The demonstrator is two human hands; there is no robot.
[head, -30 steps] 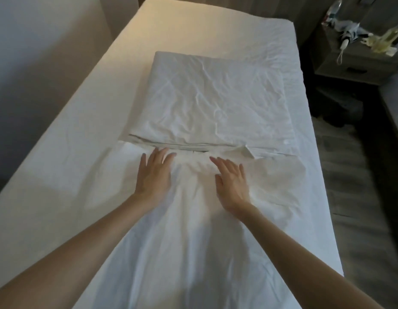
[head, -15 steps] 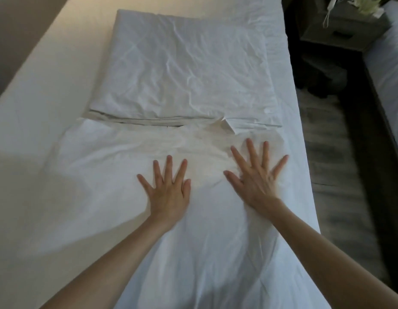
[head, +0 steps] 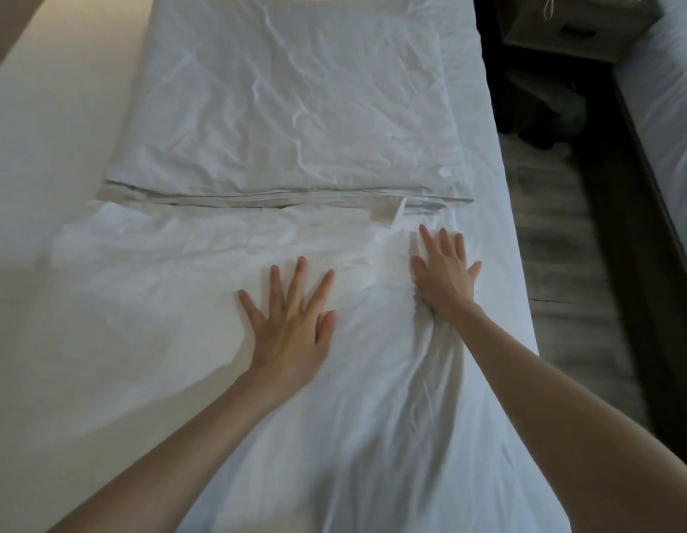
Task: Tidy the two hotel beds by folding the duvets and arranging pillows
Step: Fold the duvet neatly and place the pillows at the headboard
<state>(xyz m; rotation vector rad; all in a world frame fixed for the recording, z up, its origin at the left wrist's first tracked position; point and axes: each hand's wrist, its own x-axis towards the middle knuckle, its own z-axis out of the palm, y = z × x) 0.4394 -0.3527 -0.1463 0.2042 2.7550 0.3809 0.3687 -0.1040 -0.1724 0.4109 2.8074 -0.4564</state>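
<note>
Our fingers (head: 300,277) lay straight and fanned wide, palms down, holding nothing. The left hand (head: 292,325) pressed flat on the loose stretch of the duvet (head: 161,271) near the middle of the bed (head: 46,148). The right hand (head: 444,278) lay flat beside it, toward the bed's right edge, where the cloth bunched into ridges under the wrist. Just beyond our hands the folded part (head: 296,109) of the duvet sat as a flat, layered block across the bed, its stacked edge facing us, with a small turned-up corner (head: 390,215) just ahead of the right hand. We judged the fabric light, soft and limp, likely to slide on the bed and crease rather than keep a line. So it wanted taking at its two near corners or along the edge, pinched through every layer, never at the middle. To the right, across the dark floor (head: 557,244), stood a nightstand (head: 576,25) and the second bed (head: 665,109).
</note>
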